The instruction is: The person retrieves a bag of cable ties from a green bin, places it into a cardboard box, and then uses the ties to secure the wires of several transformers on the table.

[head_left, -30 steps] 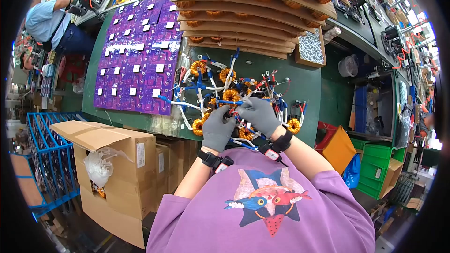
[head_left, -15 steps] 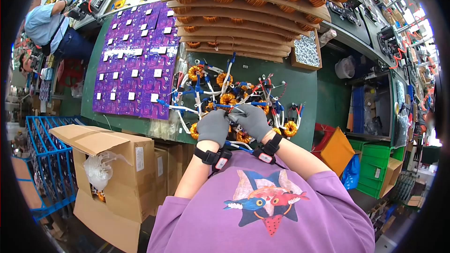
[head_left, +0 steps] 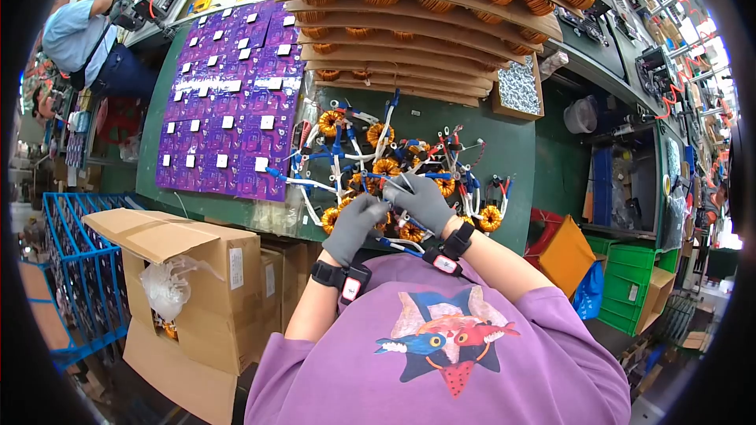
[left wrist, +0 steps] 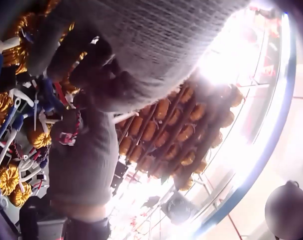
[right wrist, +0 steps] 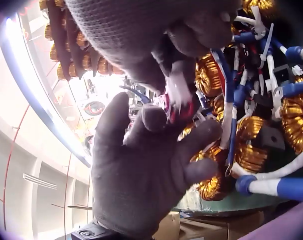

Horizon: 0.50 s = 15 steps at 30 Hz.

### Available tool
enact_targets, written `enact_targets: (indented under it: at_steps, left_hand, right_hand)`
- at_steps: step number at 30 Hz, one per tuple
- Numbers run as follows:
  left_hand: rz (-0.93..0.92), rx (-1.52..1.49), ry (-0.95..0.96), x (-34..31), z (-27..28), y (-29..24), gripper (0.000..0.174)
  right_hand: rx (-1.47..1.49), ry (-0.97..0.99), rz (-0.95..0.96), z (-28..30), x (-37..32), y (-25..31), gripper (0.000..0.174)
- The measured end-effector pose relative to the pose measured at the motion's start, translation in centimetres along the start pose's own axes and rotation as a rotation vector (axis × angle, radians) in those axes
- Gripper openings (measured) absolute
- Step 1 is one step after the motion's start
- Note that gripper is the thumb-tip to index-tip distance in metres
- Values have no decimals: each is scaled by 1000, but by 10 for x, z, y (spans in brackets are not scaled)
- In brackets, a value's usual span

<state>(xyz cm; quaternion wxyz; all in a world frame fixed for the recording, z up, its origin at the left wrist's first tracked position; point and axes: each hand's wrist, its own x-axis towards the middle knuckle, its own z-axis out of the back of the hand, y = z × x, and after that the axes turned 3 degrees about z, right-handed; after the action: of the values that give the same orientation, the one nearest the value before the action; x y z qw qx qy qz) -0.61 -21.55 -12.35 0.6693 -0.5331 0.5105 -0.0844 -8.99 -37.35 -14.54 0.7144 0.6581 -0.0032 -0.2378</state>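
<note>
Both hands wear grey gloves and work close together over a pile of copper-wound toroid coils (head_left: 386, 167) with white and blue leads. My right hand (head_left: 423, 203) pinches a white lead (right wrist: 179, 90), blurred, with something red beside it. Just left and nearer the body is my left hand (head_left: 353, 230). Its fingers (right wrist: 154, 119) are loosely bent and spread in the right wrist view, close below the right fingertips. Against the right hand, a twisted red and black wire with a small white connector (left wrist: 67, 138) shows in the left wrist view.
Purple circuit boards (head_left: 228, 102) cover the table's left side. Stacked cardboard layers (head_left: 409, 39) of coils rise at the back, beside a box of small metal parts (head_left: 519, 88). An open carton (head_left: 189, 283) stands front left, green crates (head_left: 634, 279) at the right. Another person (head_left: 94, 43) works far left.
The hands first met over the coils, the left closing in. Since then the left hand has drawn back toward the body and turned, while the right has stayed near the same spot.
</note>
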Motion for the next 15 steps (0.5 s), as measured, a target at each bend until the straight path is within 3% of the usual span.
enact_targets:
  at_steps: [2, 4, 6, 15]
  left_hand:
    - [74, -400, -5, 3, 6, -1, 24]
    - [22, -362, -44, 3, 4, 0, 23]
    - [-101, -106, -52, 6, 2, 5, 23]
    - [-64, -179, -167, 11, -2, 11, 13]
  right_hand:
    - [-47, -14, 11, 0, 5, -5, 23]
    - [93, -4, -53, 1, 5, -1, 21]
    - [118, -2, -67, 2, 6, 3, 20]
    - [257, 83, -241, 15, 15, 15, 17]
